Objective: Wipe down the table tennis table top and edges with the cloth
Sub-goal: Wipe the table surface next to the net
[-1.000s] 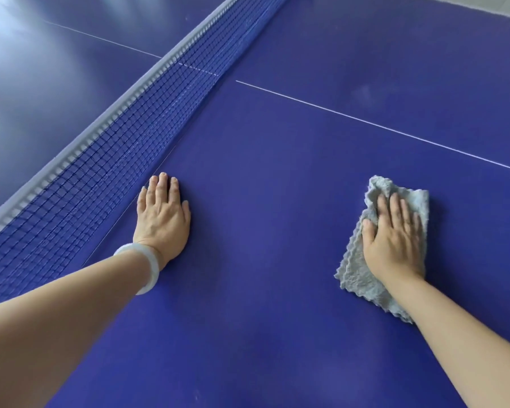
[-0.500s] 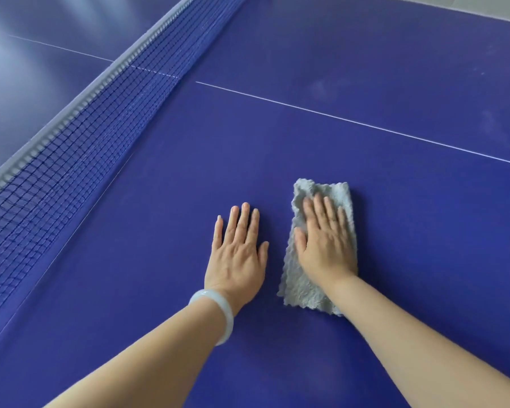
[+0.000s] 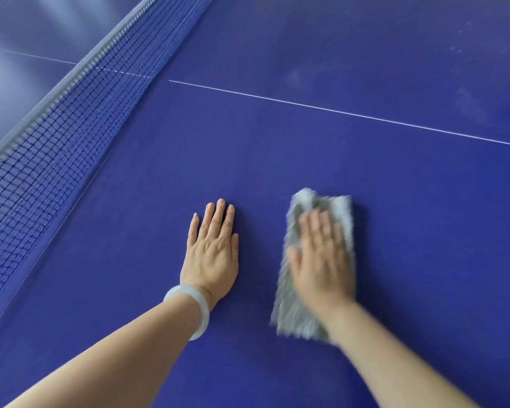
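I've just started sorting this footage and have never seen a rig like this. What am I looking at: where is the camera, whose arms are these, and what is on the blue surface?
There is no machine here. The single picture comes from a camera worn on a person's head, looking forward and down, so the two bare arms are the wearer's own. The blue surface is a table tennis table, with its net at the left and a white line running across. The left hand, with a pale bracelet on its wrist, lies flat on the table and holds nothing. The right hand presses flat on a grey cloth; its blur suggests a wiping stroke. Faint pale smudges show beyond the line.
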`<state>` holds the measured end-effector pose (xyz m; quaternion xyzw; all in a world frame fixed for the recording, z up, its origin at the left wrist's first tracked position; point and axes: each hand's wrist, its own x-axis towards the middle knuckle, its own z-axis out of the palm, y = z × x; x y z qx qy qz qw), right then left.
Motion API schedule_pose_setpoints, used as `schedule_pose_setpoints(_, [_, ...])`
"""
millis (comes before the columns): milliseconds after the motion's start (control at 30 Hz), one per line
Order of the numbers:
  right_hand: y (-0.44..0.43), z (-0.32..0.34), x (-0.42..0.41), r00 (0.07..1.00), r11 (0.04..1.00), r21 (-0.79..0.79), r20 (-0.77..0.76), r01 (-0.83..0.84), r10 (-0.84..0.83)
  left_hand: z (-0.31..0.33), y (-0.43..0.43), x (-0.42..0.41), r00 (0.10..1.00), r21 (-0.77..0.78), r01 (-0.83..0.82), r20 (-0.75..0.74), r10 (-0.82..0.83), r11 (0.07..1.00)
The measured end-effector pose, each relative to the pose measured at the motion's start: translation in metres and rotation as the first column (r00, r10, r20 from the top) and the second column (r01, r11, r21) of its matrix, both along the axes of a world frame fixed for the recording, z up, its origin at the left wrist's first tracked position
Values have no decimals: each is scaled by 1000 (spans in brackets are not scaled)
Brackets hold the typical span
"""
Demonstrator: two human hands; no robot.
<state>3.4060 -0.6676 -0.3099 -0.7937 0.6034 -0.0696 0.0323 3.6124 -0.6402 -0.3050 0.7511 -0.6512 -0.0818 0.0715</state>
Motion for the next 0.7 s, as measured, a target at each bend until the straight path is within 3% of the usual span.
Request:
schedule_pose_setpoints(67, [49, -2, 0, 936, 936, 37, -31, -350, 352, 0, 0, 1, 1000, -12, 1, -15, -1, 1000])
schedule_pose_setpoints(133, [39, 0, -38, 868, 869, 62, -46, -491, 494, -1, -1, 1, 1000, -20, -2, -24, 1, 1000])
schedule_pose_setpoints(200, [-1, -1, -85, 938, 942, -1, -85, -337, 335, -1, -1, 1, 1000, -18, -7, -27, 7, 1000])
schedule_pose_setpoints(267, [-45, 6, -122, 995, 998, 16, -72, 68, -67, 0, 0, 0, 1000, -17, -12, -24, 11, 1000])
schedule_pose_setpoints(333, [-66, 10, -116, 921, 919, 57, -48, 390, -388, 1, 1, -1, 1000, -25, -13, -29, 12, 1000])
schedule_pose_setpoints(367, [-63, 12, -96, 898, 896, 65, -22, 439, -439, 1, 1, -1, 999, -29, -15, -36, 14, 999])
schedule_pose_setpoints(433, [-32, 7, -47, 952, 953, 19, 15, 304, -304, 1, 1, -1, 999, -29, -18, -39, 17, 999])
schedule_pose_setpoints(500, [20, 0, -8, 1000, 1000, -6, 5, -16, 16, 1, 1, 0, 999, -33, -23, -38, 22, 999])
schedule_pose_setpoints(600, [61, 0, -26, 925, 925, 51, -18, -378, 379, 1, 1, -1, 999, -42, -24, -49, 22, 999])
schedule_pose_setpoints(633, [54, 1, -50, 915, 915, 58, -30, -400, 402, 2, 0, -2, 998, -41, -25, -51, 23, 999])
schedule_pose_setpoints(700, [26, 2, -101, 961, 964, 36, -73, -265, 267, 3, 0, -4, 998, -34, -29, -53, 27, 999])
